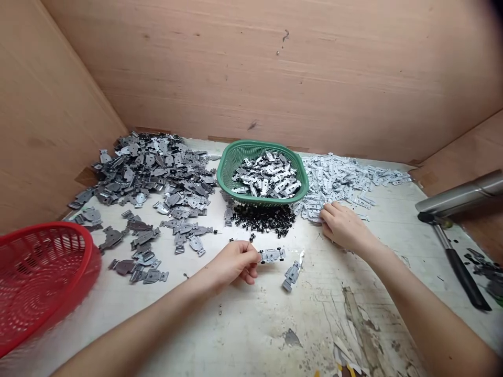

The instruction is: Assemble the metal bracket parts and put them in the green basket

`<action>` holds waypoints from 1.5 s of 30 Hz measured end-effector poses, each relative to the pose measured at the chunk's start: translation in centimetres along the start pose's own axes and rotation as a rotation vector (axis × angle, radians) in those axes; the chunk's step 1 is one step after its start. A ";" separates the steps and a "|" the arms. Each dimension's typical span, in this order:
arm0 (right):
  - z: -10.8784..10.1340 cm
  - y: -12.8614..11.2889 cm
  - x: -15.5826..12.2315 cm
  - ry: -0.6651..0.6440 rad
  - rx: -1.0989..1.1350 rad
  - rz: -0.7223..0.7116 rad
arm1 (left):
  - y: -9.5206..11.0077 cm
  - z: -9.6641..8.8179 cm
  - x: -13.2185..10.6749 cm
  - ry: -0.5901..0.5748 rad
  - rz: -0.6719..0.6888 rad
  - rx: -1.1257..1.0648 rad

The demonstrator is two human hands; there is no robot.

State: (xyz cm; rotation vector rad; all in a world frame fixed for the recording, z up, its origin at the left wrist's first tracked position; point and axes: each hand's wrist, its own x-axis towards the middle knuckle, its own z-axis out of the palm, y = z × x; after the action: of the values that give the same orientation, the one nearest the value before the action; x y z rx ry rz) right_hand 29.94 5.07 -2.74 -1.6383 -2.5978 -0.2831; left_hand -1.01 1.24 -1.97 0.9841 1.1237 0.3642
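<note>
The left hand (236, 262) pinched a small grey stamped-metal plate (272, 255) mid-bench (251, 324), the right hand (342, 226) lay curled on pale metal strips (346, 178) at two o'clock, grip unclear, and the green plastic basket (223, 167) at twelve looked part-filled, with big heaps apparently left.

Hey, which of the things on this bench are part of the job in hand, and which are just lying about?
In hand: left hand holding a grey part; right hand on the pale strips; black clips and loose part beside them; green basket of parts.
Lying about: red basket; dark plates, untouched; black-handled tool.
</note>
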 end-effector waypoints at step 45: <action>-4.4 -10.1 -0.4 -0.583 1.536 0.384 | 0.0 0.2 -0.2 -0.041 -0.006 0.050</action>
State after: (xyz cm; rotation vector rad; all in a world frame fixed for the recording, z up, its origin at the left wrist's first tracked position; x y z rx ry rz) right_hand 20.87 -0.36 0.26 -1.4144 -1.5248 1.8487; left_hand -0.97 0.99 -1.86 1.0277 1.1030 0.3112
